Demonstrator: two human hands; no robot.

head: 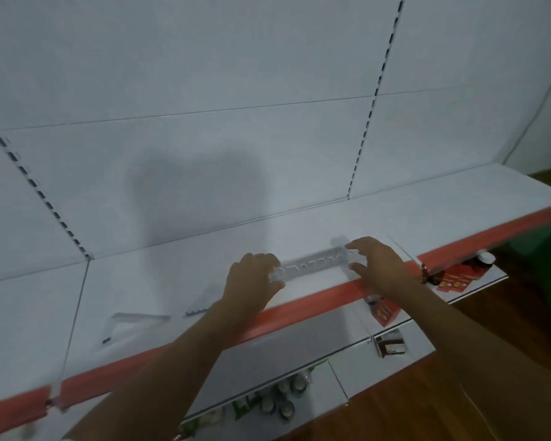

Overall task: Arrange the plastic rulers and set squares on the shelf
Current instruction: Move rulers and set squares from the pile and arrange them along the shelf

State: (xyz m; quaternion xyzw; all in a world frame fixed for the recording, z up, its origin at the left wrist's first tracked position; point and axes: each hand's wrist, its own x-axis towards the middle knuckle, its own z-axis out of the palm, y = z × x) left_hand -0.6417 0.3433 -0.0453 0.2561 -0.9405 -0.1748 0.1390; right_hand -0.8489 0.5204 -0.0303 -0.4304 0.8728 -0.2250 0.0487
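Observation:
A clear plastic ruler (312,263) lies across the white shelf (178,281), held at both ends. My left hand (253,280) pinches its left end with curled fingers. My right hand (376,262) holds its right end between thumb and fingers. A clear set square (131,324) lies flat on the shelf at the left. Another clear ruler (201,308) lies between the set square and my left forearm, partly hidden by it.
A red strip (303,305) runs along the shelf's front edge. Lower shelves hold red boxes (452,280), a dark packet (392,343) and several small bottles (280,402). Slotted uprights (368,122) run up the white back panel. Wooden floor lies at the right.

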